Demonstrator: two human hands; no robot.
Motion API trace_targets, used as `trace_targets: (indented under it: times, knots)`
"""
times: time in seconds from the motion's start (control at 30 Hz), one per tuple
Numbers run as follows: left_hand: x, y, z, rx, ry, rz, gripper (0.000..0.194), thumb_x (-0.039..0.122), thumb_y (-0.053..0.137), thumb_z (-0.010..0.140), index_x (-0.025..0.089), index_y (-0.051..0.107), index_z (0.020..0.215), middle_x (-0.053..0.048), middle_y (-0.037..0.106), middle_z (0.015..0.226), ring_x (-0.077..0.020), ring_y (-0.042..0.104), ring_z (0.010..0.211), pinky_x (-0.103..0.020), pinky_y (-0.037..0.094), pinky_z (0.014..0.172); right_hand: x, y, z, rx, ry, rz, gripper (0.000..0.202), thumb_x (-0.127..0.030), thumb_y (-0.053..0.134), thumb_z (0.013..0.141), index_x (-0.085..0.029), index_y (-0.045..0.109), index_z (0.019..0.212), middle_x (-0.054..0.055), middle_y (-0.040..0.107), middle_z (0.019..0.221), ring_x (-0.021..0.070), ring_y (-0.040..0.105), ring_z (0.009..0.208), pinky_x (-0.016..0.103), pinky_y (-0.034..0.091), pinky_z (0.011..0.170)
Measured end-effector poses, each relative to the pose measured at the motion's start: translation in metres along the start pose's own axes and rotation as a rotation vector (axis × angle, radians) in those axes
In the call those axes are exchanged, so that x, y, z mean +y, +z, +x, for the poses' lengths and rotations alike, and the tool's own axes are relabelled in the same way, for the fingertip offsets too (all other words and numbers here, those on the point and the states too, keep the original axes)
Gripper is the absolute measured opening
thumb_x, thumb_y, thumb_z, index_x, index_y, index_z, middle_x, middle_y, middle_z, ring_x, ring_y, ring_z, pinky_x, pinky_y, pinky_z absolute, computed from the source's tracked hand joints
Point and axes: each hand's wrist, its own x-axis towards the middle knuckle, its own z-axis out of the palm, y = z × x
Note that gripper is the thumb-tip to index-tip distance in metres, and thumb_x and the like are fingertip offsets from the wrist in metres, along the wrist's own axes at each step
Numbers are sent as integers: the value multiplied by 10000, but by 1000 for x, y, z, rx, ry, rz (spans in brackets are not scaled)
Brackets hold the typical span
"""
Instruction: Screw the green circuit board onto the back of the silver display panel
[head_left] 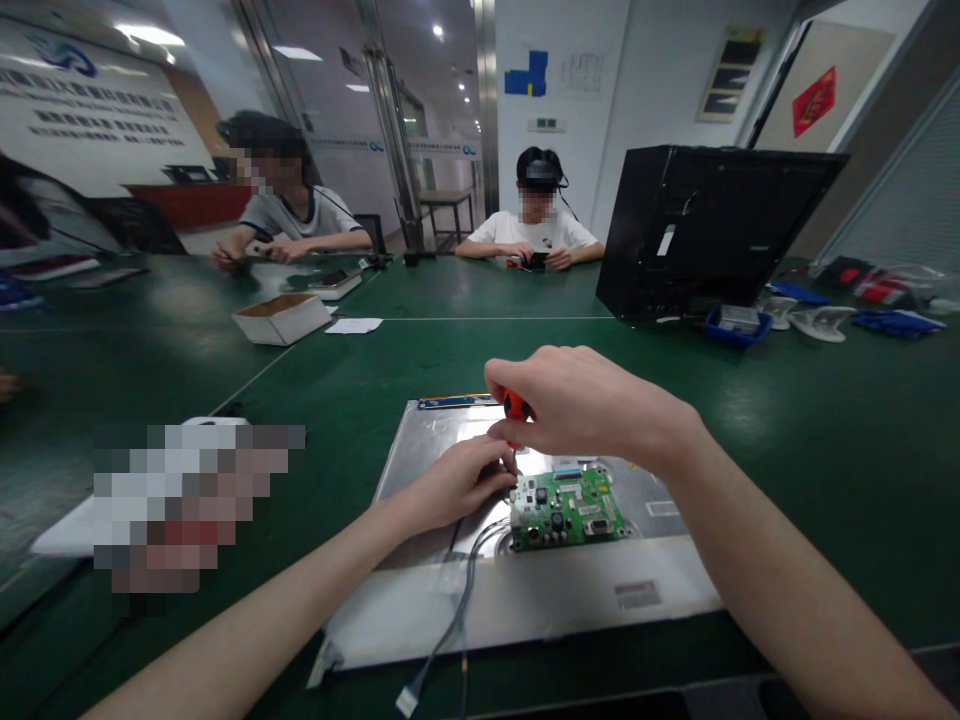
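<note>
A silvery metal display panel (540,590) lies flat in front of me, with a green circuit board (568,508) on it. My right hand (577,405) is closed round the red and black handle of a screwdriver (516,403), held upright over the board's upper left corner. Beside its tip, my left hand (471,475) rests on the panel with fingers bent together at that corner; whatever they pinch is hidden. Dark cables (469,580) run from the board's left side towards me, ending in a white connector (407,700).
A black monitor housing (712,235) stands at the back right, near a blue tray (737,325). Left of the panel lies a partly blurred-out white object (67,525). A white box (283,318) sits farther back. Two people (300,215) sit across the green table (840,480).
</note>
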Motion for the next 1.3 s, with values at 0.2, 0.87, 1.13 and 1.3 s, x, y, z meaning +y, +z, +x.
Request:
trace_targets:
  times: [0.2, 0.87, 1.13, 1.3]
  knots:
    - [3, -1, -1, 8, 24, 17, 60, 131, 600, 858, 179, 581, 826, -10, 606, 785, -179, 572, 726, -273, 433, 647, 2, 0, -1, -1, -12, 15, 127, -295, 589, 872, -199, 582, 956, 13, 636, 775, 128, 506, 621, 254, 245, 515]
    - [4, 1, 1, 39, 30, 7, 88, 145, 554, 865, 187, 526, 793, -10, 578, 767, -193, 555, 754, -276, 412, 658, 3, 2, 0, 39, -30, -42, 153, -281, 572, 849, -203, 583, 980, 13, 652, 778, 136, 509, 626, 246, 239, 499]
    - [8, 0, 0, 48, 29, 12, 99, 131, 553, 861, 189, 513, 792, -7, 570, 766, -189, 549, 746, -272, 407, 661, 3, -1, -2, 31, -24, -13, 149, -277, 576, 859, -202, 580, 988, 1, 639, 759, 125, 486, 613, 237, 262, 508]
    - [5, 1, -1, 59, 26, -2, 76, 146, 536, 883, 188, 528, 821, -11, 577, 779, -187, 550, 745, -274, 413, 663, 3, -2, -3, 40, -19, -15, 136, -281, 573, 862, -202, 580, 973, 3, 637, 768, 121, 477, 605, 235, 255, 500]
